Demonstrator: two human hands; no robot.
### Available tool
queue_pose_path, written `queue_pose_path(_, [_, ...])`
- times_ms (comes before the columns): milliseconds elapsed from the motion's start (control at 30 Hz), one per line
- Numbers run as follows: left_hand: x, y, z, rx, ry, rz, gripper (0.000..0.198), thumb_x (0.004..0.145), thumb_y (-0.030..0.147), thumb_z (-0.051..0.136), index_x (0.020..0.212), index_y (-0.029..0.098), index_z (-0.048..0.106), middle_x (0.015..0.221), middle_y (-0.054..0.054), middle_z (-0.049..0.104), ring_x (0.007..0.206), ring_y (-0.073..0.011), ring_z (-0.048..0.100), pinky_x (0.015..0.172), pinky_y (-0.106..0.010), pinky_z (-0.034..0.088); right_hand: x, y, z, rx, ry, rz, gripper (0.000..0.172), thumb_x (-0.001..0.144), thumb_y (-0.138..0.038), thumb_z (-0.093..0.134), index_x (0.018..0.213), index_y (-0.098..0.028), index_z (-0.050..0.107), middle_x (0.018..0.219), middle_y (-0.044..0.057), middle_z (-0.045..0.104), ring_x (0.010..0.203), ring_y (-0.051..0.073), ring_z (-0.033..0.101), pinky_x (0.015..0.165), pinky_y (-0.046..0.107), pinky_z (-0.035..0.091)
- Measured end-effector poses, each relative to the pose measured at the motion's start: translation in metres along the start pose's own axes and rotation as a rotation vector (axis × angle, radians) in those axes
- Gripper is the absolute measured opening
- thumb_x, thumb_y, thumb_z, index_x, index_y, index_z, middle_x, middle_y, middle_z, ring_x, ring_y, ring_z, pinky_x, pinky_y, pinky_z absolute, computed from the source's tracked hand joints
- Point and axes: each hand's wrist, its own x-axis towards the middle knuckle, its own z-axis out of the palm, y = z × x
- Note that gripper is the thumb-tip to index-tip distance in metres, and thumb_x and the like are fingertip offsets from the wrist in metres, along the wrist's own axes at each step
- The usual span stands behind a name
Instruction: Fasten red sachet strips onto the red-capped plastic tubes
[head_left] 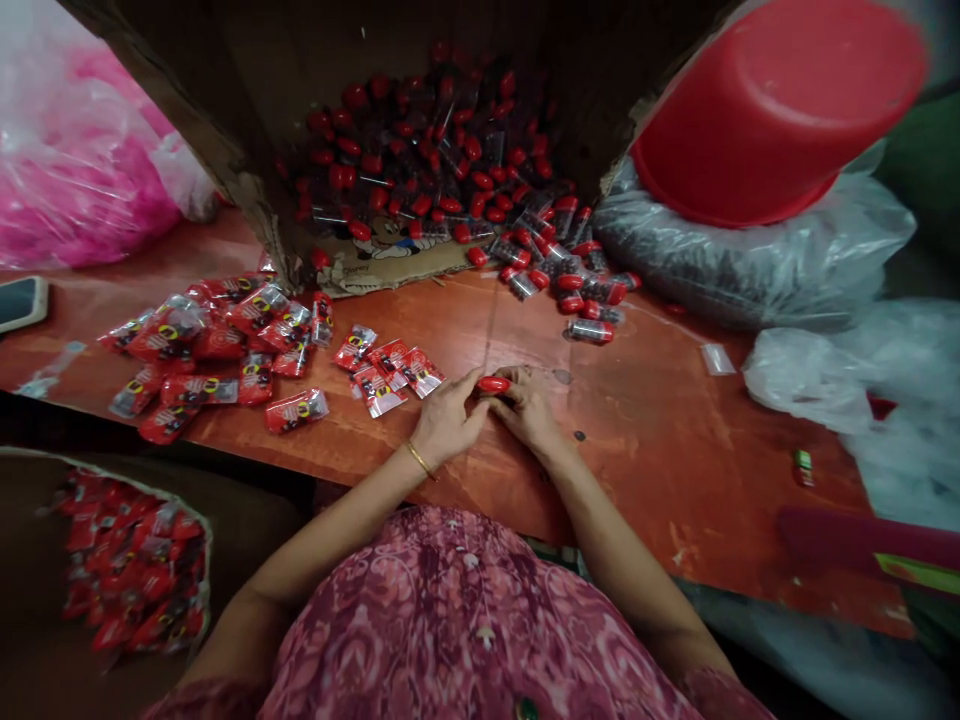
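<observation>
Both my hands meet over the middle of the table, fingers closed around a small item with a glossy red oval end (pixel 495 384). It resembles the red-capped clear tubes (pixel 589 330) lying nearby; its lower part is hidden by my fingers. My left hand (pixel 448 420), below a gold bangle, grips it from the left. From the right, my right hand (pixel 529 410) pinches it. Just left of my hands lie several flat red printed packets (pixel 380 388). Farther left, a heap of filled red packets (pixel 217 340) rests on the table.
An open cardboard box (pixel 405 268) on its side spills many red-capped tubes onto the table (pixel 645 430). A red bucket (pixel 750 130) sits upside down on a filled plastic bag (pixel 735 265). A phone (pixel 22 303) lies far left; a carton below holds red packets (pixel 131 560).
</observation>
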Motion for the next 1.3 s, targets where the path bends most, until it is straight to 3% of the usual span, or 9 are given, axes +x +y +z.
queue_pose_path(167, [0.003,0.005,-0.014,-0.013,-0.004,-0.054,0.027,0.085,0.029,0.051,0.107,0.02,0.064,0.096,-0.006,0.072,0.084,-0.0176,0.066,0.076,-0.026,0.05,0.0,-0.001,0.0,0.008,0.003,-0.029,0.028,0.084,-0.046,0.054,0.093,-0.024,0.07,0.083,0.007,0.067,0.081,0.022,0.057,0.075,0.039,0.042])
queue_pose_path(333, [0.012,-0.015,-0.095,0.251,0.275,-0.273,0.035,0.083,0.044,0.049,0.103,0.02,0.065,0.081,-0.005,0.071,0.074,-0.0187,0.065,0.067,-0.027,0.047,-0.001,-0.001,-0.005,-0.053,0.094,0.026,0.034,0.087,-0.046,0.048,0.101,-0.02,0.067,0.092,0.009,0.067,0.086,0.022,0.059,0.077,0.037,0.046])
queue_pose_path(433, [0.015,-0.039,-0.145,0.59,0.292,-0.479,0.042,0.078,0.045,0.051,0.101,0.012,0.066,0.08,-0.014,0.07,0.081,-0.0321,0.065,0.073,-0.041,0.047,0.007,0.012,-0.015,-0.257,0.201,0.11,0.035,0.089,-0.042,0.044,0.098,-0.018,0.067,0.096,0.012,0.066,0.088,0.023,0.057,0.08,0.039,0.045])
queue_pose_path(500, [0.013,-0.052,-0.162,0.702,0.308,-0.45,0.048,0.082,0.041,0.045,0.112,0.007,0.061,0.101,-0.022,0.066,0.095,-0.0397,0.061,0.079,-0.05,0.044,0.022,0.026,-0.025,-0.405,0.257,0.178,0.036,0.089,-0.041,0.044,0.102,-0.016,0.066,0.106,0.015,0.063,0.096,0.026,0.055,0.085,0.042,0.042])
queue_pose_path(633, [0.007,-0.065,-0.154,0.713,0.448,-0.138,0.055,0.084,0.038,0.047,0.133,0.013,0.046,0.147,-0.019,0.033,0.133,-0.041,0.029,0.105,-0.058,0.019,0.071,0.056,-0.046,-0.6,0.297,0.364,0.049,0.087,-0.044,0.043,0.121,-0.011,0.056,0.128,0.022,0.049,0.115,0.033,0.044,0.094,0.047,0.034])
queue_pose_path(733, [0.009,-0.075,-0.136,0.71,0.305,0.063,0.037,0.085,0.033,0.047,0.117,0.023,0.062,0.143,-0.012,0.043,0.136,-0.0347,0.027,0.11,-0.056,0.008,0.111,0.073,-0.051,-0.633,0.24,0.471,0.058,0.086,-0.05,0.044,0.129,-0.012,0.049,0.134,0.023,0.043,0.12,0.035,0.039,0.096,0.051,0.03])
queue_pose_path(867, [0.018,-0.096,-0.136,0.792,0.219,0.088,0.032,0.086,0.03,0.043,0.104,0.023,0.069,0.129,-0.013,0.056,0.133,-0.0361,0.033,0.106,-0.059,0.016,0.137,0.085,-0.044,-0.635,0.166,0.45,0.051,0.088,-0.051,0.039,0.126,-0.019,0.053,0.135,0.02,0.044,0.121,0.036,0.039,0.097,0.06,0.023])
queue_pose_path(1100, [0.024,-0.1,-0.16,0.83,0.282,0.01,0.03,0.085,0.027,0.045,0.101,0.022,0.069,0.125,-0.015,0.059,0.132,-0.0371,0.035,0.106,-0.063,0.014,0.091,0.075,-0.034,-0.57,0.102,0.156,0.049,0.087,-0.049,0.044,0.124,-0.019,0.057,0.132,0.021,0.046,0.107,0.034,0.051,0.092,0.057,0.033])
queue_pose_path(1300, [0.018,-0.062,-0.119,0.61,0.178,0.026,0.03,0.085,0.032,0.046,0.104,0.023,0.068,0.122,-0.011,0.062,0.128,-0.0319,0.042,0.105,-0.057,0.025,0.04,0.058,-0.044,-0.564,0.108,0.039,0.041,0.087,-0.045,0.046,0.119,-0.023,0.058,0.134,0.015,0.047,0.124,0.034,0.039,0.101,0.057,0.026])
